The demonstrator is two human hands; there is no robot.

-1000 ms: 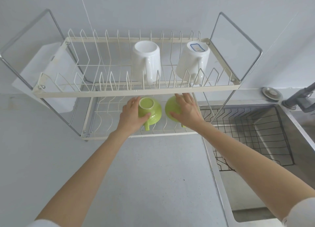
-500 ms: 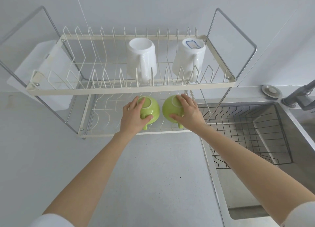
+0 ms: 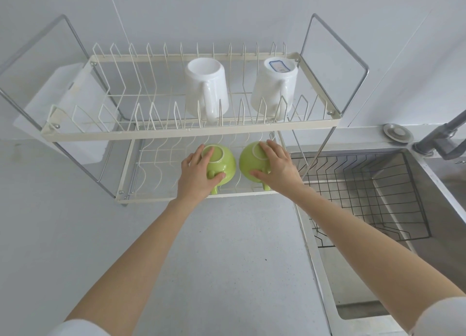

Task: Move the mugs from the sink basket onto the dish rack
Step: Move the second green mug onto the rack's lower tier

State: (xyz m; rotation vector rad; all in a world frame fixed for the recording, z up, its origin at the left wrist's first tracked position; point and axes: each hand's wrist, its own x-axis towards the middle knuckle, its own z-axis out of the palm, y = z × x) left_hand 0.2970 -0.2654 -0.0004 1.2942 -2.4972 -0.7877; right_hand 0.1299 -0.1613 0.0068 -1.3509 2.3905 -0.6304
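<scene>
- The left hand point(image 3: 195, 175) cups the left green mug point(image 3: 222, 162), fingers over its base ring and thumb pressed on the side above the handle
- The right hand point(image 3: 276, 166) grips the right green mug point(image 3: 248, 159) the same way, fingers spread over the base, thumb on the lower side
- Both green mugs are round-bellied, glossy, upside down, on the lower tier of the rack point(image 3: 176, 131); they stand just beside each other with a thin gap between
- Each green mug's stubby handle points toward the person; the right one is mostly hidden under the hand, only its tip showing at the tier's front rail
- Whether the green mugs' rims rest fully on the wires I cannot tell, as the upper tier and the hands cover them
- The rack is cream-coated wire with flat rails, rows of pointed prongs, and bare steel tube loops at both ends
- Two white mugs, tall, straight-walled and glossy, stand upside down on the upper tier: the left white mug point(image 3: 206, 85) with a plain base, the right white mug point(image 3: 273, 85) with a blue-edged sticker on its base, its print too small to read
- A white plastic tray point(image 3: 75, 103) hangs at the rack's left end, partly hidden behind wires
- The basket point(image 3: 365, 197) is dark wire mesh, sitting in the brushed steel sink point(image 3: 441, 184); its near corner is crossed by the right forearm
- The grey faucet point(image 3: 443, 136) is cut off by the right edge
- The counter point(image 3: 227, 260) is pale and finely speckled
- White sleeves show at the bottom corners
</scene>
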